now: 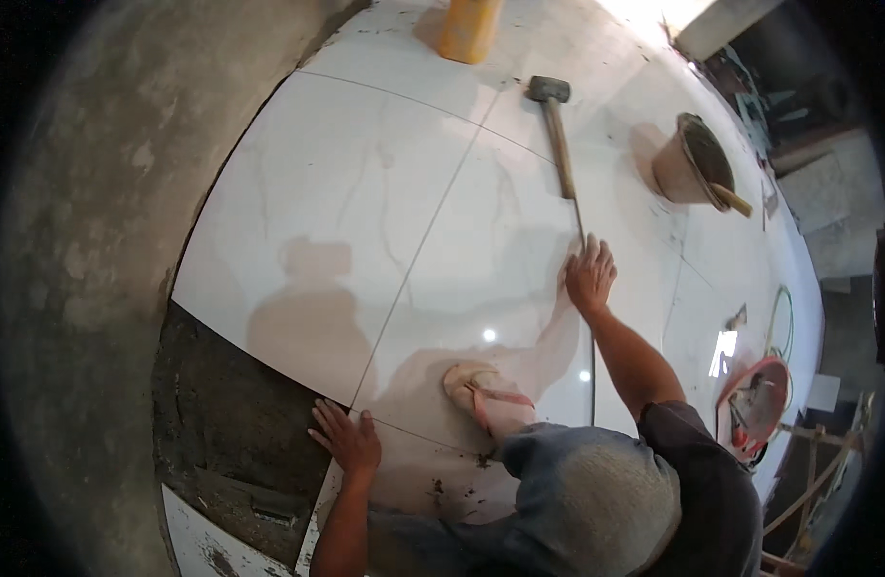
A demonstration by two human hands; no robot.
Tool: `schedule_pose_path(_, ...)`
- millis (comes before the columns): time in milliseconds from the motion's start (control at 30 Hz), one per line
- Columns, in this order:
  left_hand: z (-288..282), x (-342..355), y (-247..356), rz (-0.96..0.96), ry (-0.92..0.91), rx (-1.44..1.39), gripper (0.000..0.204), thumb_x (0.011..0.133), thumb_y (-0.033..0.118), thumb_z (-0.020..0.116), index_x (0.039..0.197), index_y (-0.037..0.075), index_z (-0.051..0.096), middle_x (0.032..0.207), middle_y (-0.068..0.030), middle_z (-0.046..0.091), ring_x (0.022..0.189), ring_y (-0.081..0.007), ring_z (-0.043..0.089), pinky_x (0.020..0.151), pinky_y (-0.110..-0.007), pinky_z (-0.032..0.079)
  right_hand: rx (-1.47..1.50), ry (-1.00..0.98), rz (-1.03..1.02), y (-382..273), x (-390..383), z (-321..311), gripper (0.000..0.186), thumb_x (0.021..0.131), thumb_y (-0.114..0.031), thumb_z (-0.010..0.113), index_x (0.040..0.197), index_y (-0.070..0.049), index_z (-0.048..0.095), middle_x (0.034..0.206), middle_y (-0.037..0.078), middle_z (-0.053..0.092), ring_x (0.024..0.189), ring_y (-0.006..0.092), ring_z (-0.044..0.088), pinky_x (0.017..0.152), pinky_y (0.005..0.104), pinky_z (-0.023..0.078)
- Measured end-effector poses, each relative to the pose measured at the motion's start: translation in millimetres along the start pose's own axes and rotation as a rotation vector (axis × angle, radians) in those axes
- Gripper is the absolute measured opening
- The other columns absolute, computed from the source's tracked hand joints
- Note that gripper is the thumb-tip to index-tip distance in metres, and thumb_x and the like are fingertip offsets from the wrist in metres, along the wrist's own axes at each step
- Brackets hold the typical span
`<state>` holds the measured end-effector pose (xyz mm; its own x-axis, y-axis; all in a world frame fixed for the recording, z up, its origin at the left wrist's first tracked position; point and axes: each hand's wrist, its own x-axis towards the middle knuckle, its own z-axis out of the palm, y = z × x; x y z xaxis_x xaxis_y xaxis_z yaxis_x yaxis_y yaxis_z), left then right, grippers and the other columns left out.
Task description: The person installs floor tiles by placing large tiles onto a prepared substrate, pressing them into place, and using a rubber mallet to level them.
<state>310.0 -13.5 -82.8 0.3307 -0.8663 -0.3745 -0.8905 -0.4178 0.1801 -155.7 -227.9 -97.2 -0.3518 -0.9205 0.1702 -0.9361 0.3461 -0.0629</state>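
Note:
My left hand rests with its fingers spread at the corner of a large glossy white tile, beside a dark gap of bare mortar. Farther off on the right, my right hand lies with fingers stretched out over the long dark joint between two tiles. Neither hand holds anything. Just beyond the right hand, the wooden handle of a rubber mallet lies along that same joint, its dark head pointing away. My sandalled foot stands on the tile between both hands, in front of my bent knee in jeans.
A concrete wall runs along the left. At the far side stands a yellow plastic container. A bucket with a wooden-handled tool sits at the right, and a red basin nearer. Another white tile lies at lower left.

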Motion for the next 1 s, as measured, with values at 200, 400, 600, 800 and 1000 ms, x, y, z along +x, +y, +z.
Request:
schedule_pose_path(200,-8.0,-26.5,-11.6,0.124,-0.070,0.101,0.086,0.097,0.055,0.034,0.150,-0.006,0.007,0.157,-0.0247,0.008,0.147,-0.0380,0.003,0.114,-0.061,0.000,-0.091,-0.177,0.122,55.7,-102.0,-45.4,0.062,0.092,-0.033,0.052,0.144,-0.004,0.033,0.139,0.026,0.038,0.126,0.0426,0.041,0.097,0.0600,0.039)
schedule_pose_path(400,-32.3,-75.4,-45.3,0.139,-0.235,0.247,0.084,0.093,0.053,0.043,0.148,-0.006,0.018,0.156,-0.0245,0.016,0.145,-0.0385,0.014,0.112,-0.062,0.012,-0.218,-0.310,-0.013,114.7,-138.5,-42.3,0.057,0.091,-0.010,0.047,0.143,0.002,0.029,0.123,0.030,0.046,0.105,0.0429,0.054,0.075,0.0508,0.057)
schedule_pose_path(600,-119.2,-132.1,-71.9,-0.200,-0.693,0.170,0.072,0.091,0.048,0.051,0.136,-0.008,0.042,0.144,-0.0298,0.037,0.132,-0.0442,0.037,0.108,-0.051,0.031,-0.227,-0.278,0.109,168.1,-98.8,-129.3,0.061,0.087,-0.006,0.047,0.144,0.003,0.026,0.110,0.026,0.059,0.093,0.0400,0.064,0.074,0.0469,0.056)
schedule_pose_path(800,-59.5,-214.5,-127.1,-0.072,0.115,-0.193,0.069,0.093,0.041,0.051,0.137,-0.011,0.037,0.143,-0.0318,0.034,0.133,-0.0453,0.035,0.107,-0.049,0.033,-0.118,-0.108,0.132,249.6,-97.8,-200.0,0.042,0.092,-0.021,0.050,0.128,-0.003,0.040,0.104,0.028,0.063,0.086,0.0437,0.064,0.076,0.0526,0.051)
schedule_pose_path(1000,-47.1,-337.2,-81.3,0.058,0.233,-0.012,0.072,0.090,0.038,0.057,0.137,-0.011,0.034,0.143,-0.0301,0.032,0.131,-0.0427,0.036,0.105,-0.049,0.035,-0.122,0.003,0.178,266.1,-103.0,-238.0,0.037,0.086,-0.042,0.063,0.095,-0.006,0.057,0.092,0.024,0.066,0.091,0.0460,0.062,0.079,0.0531,0.049)
